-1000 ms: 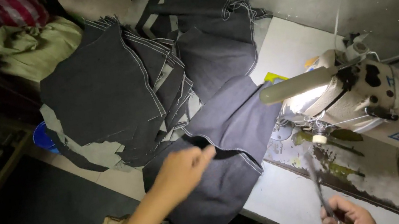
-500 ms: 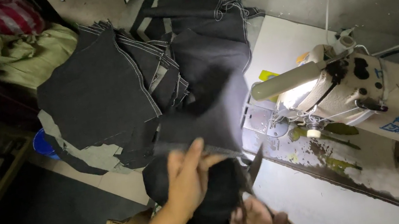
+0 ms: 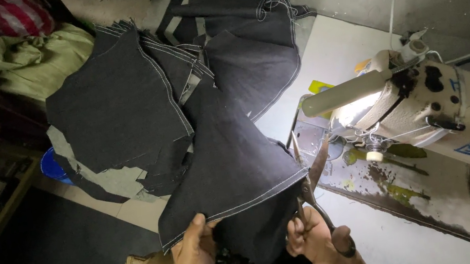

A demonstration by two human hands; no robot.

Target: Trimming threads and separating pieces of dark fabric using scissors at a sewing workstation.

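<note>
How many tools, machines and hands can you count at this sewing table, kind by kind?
Hands: 2, the left hand and the right hand, both holding one dark fabric piece
Scissors: 1, in the right hand
Sewing machine: 1
Tube lamp: 1
Total: 5

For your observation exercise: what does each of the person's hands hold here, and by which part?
The left hand grips the dark denim piece at its stitched lower edge, near the corner. The right hand holds scissors by the handles, blades up beside the cloth's edge.
</note>
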